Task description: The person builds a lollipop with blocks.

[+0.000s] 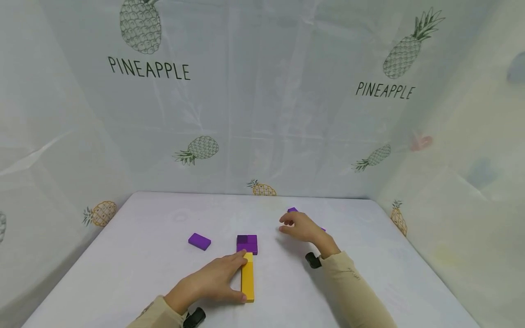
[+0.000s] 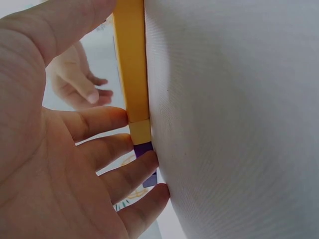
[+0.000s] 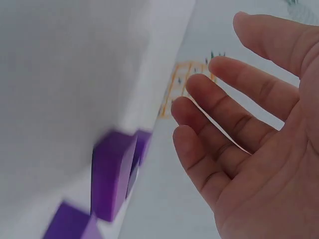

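Note:
In the head view a long yellow block (image 1: 248,284) lies lengthwise on the table, with a short yellow block (image 1: 249,256) at its far end. Beyond that sits a group of purple blocks (image 1: 252,239), one square darker than the others. My left hand (image 1: 215,279) rests along the left side of the yellow blocks, thumb at the near end, fairly straight fingertips touching near the far end. My right hand (image 1: 302,227) hovers above the table with relaxed, slightly bent fingers, nothing in it. Purple blocks (image 3: 112,174) stand close by in the right wrist view, partly hidden by that hand in the head view.
A loose purple block (image 1: 199,241) lies left of the purple group. Behind the right hand a purple block (image 1: 292,210) shows near the table's back edge. White sheets (image 1: 262,91) printed with pineapples hang behind and at both sides of the white table (image 1: 102,278).

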Available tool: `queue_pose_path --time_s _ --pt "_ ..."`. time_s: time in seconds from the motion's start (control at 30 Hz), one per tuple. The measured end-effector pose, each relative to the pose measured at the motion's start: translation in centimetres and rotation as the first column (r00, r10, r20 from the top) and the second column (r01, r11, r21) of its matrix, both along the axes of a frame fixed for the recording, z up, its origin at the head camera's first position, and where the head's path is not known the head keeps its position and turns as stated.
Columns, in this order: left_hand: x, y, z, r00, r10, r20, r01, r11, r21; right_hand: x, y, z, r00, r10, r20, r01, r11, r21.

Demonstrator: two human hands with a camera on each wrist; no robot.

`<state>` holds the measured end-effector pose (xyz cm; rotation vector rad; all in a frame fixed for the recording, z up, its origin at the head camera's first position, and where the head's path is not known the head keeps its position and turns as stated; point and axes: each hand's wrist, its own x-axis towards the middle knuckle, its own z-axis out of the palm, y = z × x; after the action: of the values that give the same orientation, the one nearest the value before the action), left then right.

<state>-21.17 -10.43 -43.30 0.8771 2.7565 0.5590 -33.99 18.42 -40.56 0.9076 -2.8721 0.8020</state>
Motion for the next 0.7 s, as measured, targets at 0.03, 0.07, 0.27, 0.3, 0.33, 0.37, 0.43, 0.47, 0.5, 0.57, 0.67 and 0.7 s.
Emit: queue_pose_path --time_s 0.03,0.07,0.27,0.3,0.33,0.37,0.43,0.47,0.5,0.57,0.67,0.7 --pt "0.0 0.0 0.0 1.000 -0.002 -0.003 0.002 1.000 0.001 -0.1 0.5 0.0 1.000 -0.010 -0.007 0.010 1.000 -0.002" --pt "0.0 -0.1 0.0 1.000 -0.002 -0.005 0.002 1.000 0.001 -0.2 1.0 0.0 1.000 -0.021 -0.008 0.021 1.000 -0.007" --pt "0.1 -0.3 0.0 1.000 0.001 -0.008 -0.001 1.000 0.003 -0.5 3.1 0.1 0.996 -0.085 0.016 0.086 0.996 -0.018" --pt "0.1 -0.3 0.1 1.000 0.001 -0.008 -0.001 1.000 0.004 -0.5 3.3 0.1 0.995 -0.097 0.019 0.097 0.995 -0.017" --pt "0.1 -0.3 0.1 1.000 0.000 -0.008 0.000 1.000 0.006 -0.6 3.5 0.0 0.994 -0.105 0.022 0.105 0.994 -0.016" --pt "0.1 -0.3 0.1 1.000 -0.001 -0.010 0.001 1.000 0.007 -0.6 3.8 -0.1 0.993 -0.113 0.018 0.113 0.993 -0.013" --pt "0.1 -0.3 0.0 1.000 -0.004 -0.012 0.004 1.000 0.007 -0.6 4.1 -0.2 0.992 -0.123 0.013 0.124 0.992 -0.015" --pt "0.1 -0.3 0.0 1.000 -0.005 -0.013 0.005 1.000 0.008 -0.6 4.3 -0.3 0.991 -0.130 0.013 0.131 0.991 -0.017" --pt "0.2 -0.3 0.0 1.000 -0.005 -0.011 0.005 1.000 0.007 -0.7 4.5 -0.4 0.991 -0.132 0.007 0.132 0.991 -0.014" --pt "0.2 -0.3 0.0 1.000 -0.005 -0.006 0.005 1.000 0.006 -0.8 4.8 -0.6 0.991 -0.136 -0.005 0.136 0.991 -0.009" --pt "0.3 -0.1 0.1 1.000 -0.005 -0.001 0.005 1.000 0.006 -0.8 5.1 -0.9 0.989 -0.148 -0.022 0.148 0.989 0.008" --pt "0.3 -0.1 0.2 1.000 -0.004 -0.002 0.004 1.000 0.005 -0.9 5.2 -0.9 0.988 -0.151 -0.028 0.152 0.988 0.013"
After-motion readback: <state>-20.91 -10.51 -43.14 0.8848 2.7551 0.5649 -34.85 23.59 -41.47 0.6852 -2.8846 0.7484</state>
